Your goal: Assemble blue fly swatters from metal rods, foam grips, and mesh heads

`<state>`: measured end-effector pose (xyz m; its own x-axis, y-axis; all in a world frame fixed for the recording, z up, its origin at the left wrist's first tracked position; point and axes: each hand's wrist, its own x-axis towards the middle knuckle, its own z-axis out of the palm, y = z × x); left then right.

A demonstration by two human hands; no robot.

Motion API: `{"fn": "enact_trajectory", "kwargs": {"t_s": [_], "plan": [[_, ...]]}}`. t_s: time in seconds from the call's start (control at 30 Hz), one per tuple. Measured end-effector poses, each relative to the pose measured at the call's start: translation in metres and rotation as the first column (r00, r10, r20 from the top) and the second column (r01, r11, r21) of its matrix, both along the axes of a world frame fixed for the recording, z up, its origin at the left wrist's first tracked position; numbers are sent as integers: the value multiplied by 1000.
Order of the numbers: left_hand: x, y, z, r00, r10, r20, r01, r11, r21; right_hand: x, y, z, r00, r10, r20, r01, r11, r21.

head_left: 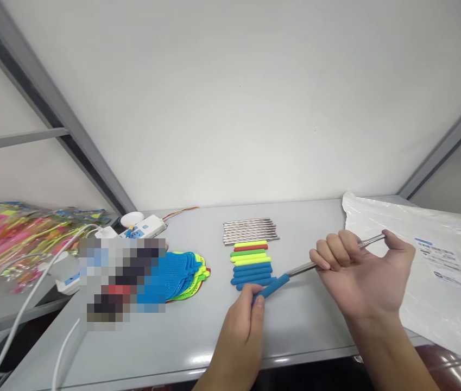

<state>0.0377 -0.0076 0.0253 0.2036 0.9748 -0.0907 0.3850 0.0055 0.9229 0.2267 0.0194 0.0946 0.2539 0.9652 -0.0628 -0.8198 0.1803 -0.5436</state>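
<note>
Metal rod lies within curled fingers of the right hand.

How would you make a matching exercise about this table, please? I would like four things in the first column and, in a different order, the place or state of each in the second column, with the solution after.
Things:
1. left hand
2. right hand
3. fly-swatter heads
4. row of metal rods

Places and states:
A. lying just beyond the coloured handles
B. closed around a metal shaft
C. stacked, blue ones on top
D. holding a blue handle

Pairs: 1-D; 2-B; 3-C; 4-A
</note>
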Motion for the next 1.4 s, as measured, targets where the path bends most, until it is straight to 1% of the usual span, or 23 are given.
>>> {"fn": "enact_trajectory", "kwargs": {"t_s": [0.07,0.23,0.5,0.6,0.83,1.0,1.07,1.13,1.2,1.27,1.33,1.4], "plan": [[0,0,-2,1000,7,13,-7,1000,1,3,-2,0,1000,-17,0,17,1000,-4],[-2,2,-6,999,-39,35,37,998,49,8,-1,5,999,-25,23,25,1000,0],[-3,3,-4,997,-72,27,70,995,66,4,3,4,999,-7,45,8,1000,-16],[-3,3,-3,995,-93,19,92,993,68,3,4,6,999,12,36,-12,1000,-13],[-3,0,0,996,-89,20,87,992,96,-1,5,12,999,17,31,-18,1000,5],[-5,-1,2,988,-152,-10,153,986,67,-6,4,15,998,-7,70,7,1000,6],[-5,0,2,980,-200,-14,201,978,49,-13,4,14,997,25,73,-26,1000,14],[-6,1,2,970,-244,10,244,969,32,-27,3,9,992,96,81,-99,995,25],[-10,1,4,963,-263,64,262,965,27,-46,1,2,975,185,124,-190,981,29],[-17,0,10,956,-269,116,267,963,32,-63,-2,-6,948,215,236,-235,971,56],[-26,-1,18,945,-296,136,296,955,22,-75,-5,-11,912,163,378,-222,968,119],[-34,-4,25,943,-300,147,302,953,10,-81,-7,-11,871,112,478,-221,959,178]]}}
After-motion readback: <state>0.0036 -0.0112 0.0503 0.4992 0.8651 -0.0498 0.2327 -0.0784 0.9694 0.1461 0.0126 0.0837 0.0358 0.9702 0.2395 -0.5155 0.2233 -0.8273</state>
